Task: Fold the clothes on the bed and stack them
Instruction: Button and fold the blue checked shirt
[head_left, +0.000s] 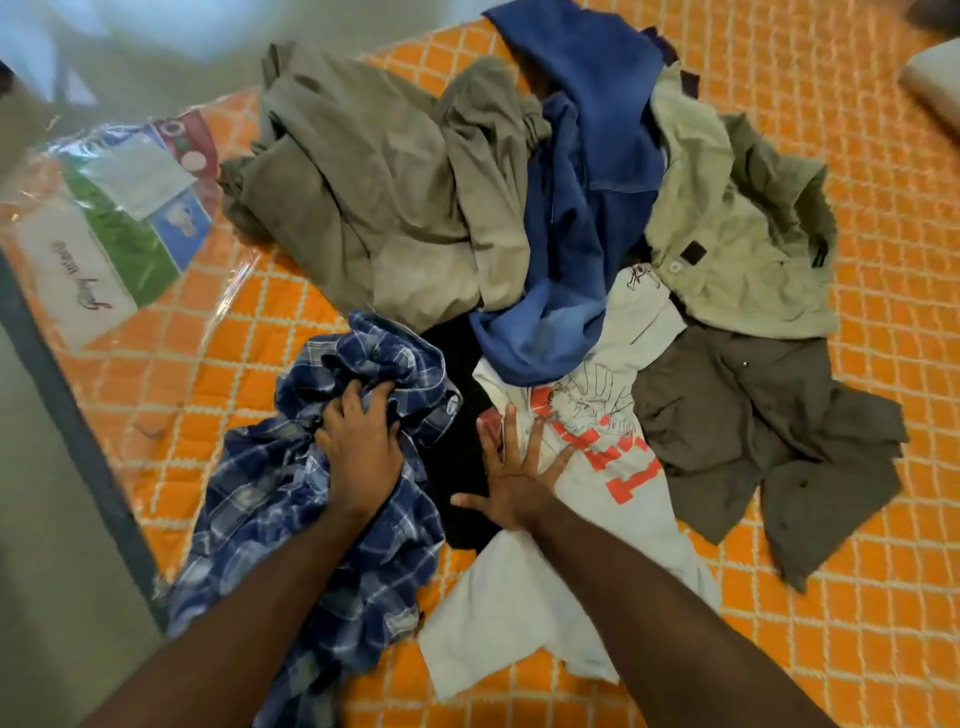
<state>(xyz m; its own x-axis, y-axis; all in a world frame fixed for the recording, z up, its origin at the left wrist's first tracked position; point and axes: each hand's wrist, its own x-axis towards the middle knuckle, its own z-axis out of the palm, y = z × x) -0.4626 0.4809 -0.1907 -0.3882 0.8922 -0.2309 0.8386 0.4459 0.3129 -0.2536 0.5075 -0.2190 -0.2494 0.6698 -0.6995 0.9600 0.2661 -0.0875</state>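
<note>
Still sorting the heap on the orange bed (831, 597), nothing folded yet. Left hand (361, 449) clutching plaid shirt (291, 499), fingers curled; right hand (511, 480) splayed flat, pressing white printed T-shirt (613, 499). Next, probably: pulling plaid shirt free, spreading flat.

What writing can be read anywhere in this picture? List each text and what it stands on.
White T-shirt: large orange block characters, partly creased and under the right hand; only a "1" is plain, the rest cannot be read.
White card inside the clear plastic package: a handwritten-style script line, upside down and blurred; not readable.
Dark patch on the light green shirt: too small to read.
Plaid shirt, gripped by the left hand: no text.
</note>
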